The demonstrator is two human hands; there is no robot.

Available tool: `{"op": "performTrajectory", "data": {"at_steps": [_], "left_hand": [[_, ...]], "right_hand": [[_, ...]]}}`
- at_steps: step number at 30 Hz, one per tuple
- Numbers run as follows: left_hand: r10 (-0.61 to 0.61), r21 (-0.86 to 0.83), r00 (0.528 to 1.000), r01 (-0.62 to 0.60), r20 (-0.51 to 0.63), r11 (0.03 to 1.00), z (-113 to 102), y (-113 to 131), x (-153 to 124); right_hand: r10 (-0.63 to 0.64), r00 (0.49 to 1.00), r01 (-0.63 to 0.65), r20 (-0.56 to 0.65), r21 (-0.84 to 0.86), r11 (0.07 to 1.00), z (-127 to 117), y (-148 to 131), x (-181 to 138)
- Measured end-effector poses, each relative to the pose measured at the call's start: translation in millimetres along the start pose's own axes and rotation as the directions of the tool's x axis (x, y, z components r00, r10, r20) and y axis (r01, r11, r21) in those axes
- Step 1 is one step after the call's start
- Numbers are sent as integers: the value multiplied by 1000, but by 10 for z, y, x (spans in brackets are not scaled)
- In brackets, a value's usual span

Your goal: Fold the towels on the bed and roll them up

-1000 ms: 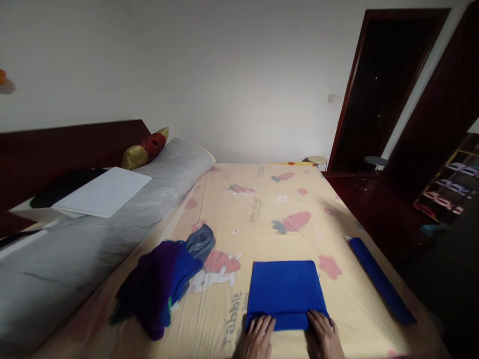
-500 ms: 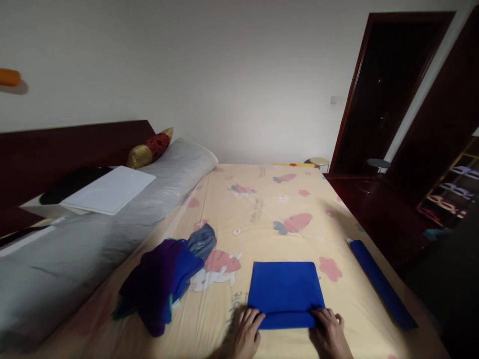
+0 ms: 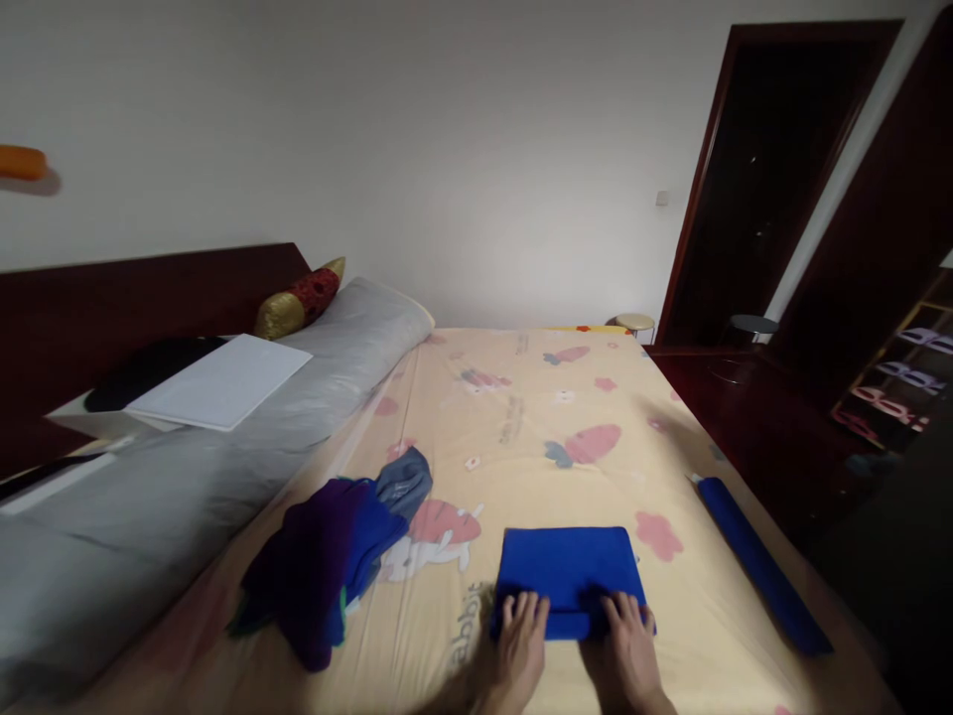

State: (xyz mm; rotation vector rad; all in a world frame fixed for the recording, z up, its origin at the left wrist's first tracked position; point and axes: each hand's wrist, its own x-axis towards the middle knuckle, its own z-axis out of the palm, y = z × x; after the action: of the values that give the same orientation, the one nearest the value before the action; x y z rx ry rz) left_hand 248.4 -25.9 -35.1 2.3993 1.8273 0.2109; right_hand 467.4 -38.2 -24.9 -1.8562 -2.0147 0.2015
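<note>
A folded blue cloth (image 3: 567, 566) lies on the cream cartoon-print bed sheet (image 3: 521, 417) near the bed's front edge. My left hand (image 3: 521, 650) rests flat on its near left part, fingers spread. My right hand (image 3: 629, 650) presses flat on its near right part. The near edge of the cloth looks rolled or folded over into a thick band under my fingers. Neither hand grips anything.
A heap of purple, blue and grey clothes (image 3: 335, 551) lies left of the cloth. A rolled blue cloth (image 3: 759, 566) lies by the bed's right edge. Grey bedding (image 3: 223, 447) with a white board (image 3: 219, 382) runs along the left. A dark doorway (image 3: 766, 179) and stools stand beyond.
The blue cloth has become shorter front to back: its near edge was turned over away from me. Both hands moved forward onto the fold.
</note>
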Motion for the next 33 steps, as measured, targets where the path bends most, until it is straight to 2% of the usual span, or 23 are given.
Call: {"op": "performTrajectory", "data": {"at_steps": [3, 5, 7, 10, 12, 14, 16, 18, 20, 22, 24, 27, 29, 31, 33], "left_hand": [[152, -78, 986, -157, -70, 985, 110, 236, 1], [164, -108, 980, -176, -109, 978, 82, 266, -44], [151, -104, 980, -165, -130, 981, -3, 153, -98], [109, -58, 982, -119, -156, 991, -133, -191, -171], [39, -18, 984, -42, -174, 999, -169, -402, -208], [-40, 14, 984, 43, -176, 999, -159, -487, -228], [-52, 25, 986, 56, -158, 998, -120, -405, -216], [50, 3, 991, -50, -127, 999, -79, -198, -171], [199, -39, 974, -204, -105, 978, -56, 18, -111], [264, -60, 959, -270, -100, 961, -63, 109, -68], [208, -42, 973, -213, -102, 976, -98, 11, -71], [-3, 17, 992, 5, -123, 1000, -166, -360, -143], [-130, 51, 979, 139, -155, 989, -201, -564, -190], [-179, 64, 963, 195, -203, 979, -214, -604, -198], [-104, 51, 966, 119, -237, 992, -194, -458, -158]], "right_hand": [[-148, 988, 141, 45, 133, 981, 75, -140, -32], [-180, 981, 166, 65, 181, 969, 41, -113, -53], [-171, 983, 157, 60, 194, 968, -36, 9, -73], [-84, 996, 80, 24, 146, 986, -137, 266, -119], [-8, 1000, 9, -11, 94, 996, -144, 377, -154], [37, 998, -35, -43, 59, 998, -93, 360, -168], [4, 1000, -2, -26, 67, 998, -6, 198, -146], [-117, 992, 110, 53, 124, 986, 88, -47, -93], [-251, 958, 223, 138, 189, 956, 164, -245, -32], [-283, 946, 252, 160, 191, 949, 211, -267, 7], [-232, 965, 218, 119, 121, 969, 229, -62, 6], [-127, 991, 127, 33, -15, 992, 203, 481, -66], [-35, 999, 33, -22, -64, 997, 159, 757, -129], [51, 995, -56, -84, -61, 997, 108, 815, -163], [49, 995, -51, -91, -14, 999, 68, 651, -148]]}}
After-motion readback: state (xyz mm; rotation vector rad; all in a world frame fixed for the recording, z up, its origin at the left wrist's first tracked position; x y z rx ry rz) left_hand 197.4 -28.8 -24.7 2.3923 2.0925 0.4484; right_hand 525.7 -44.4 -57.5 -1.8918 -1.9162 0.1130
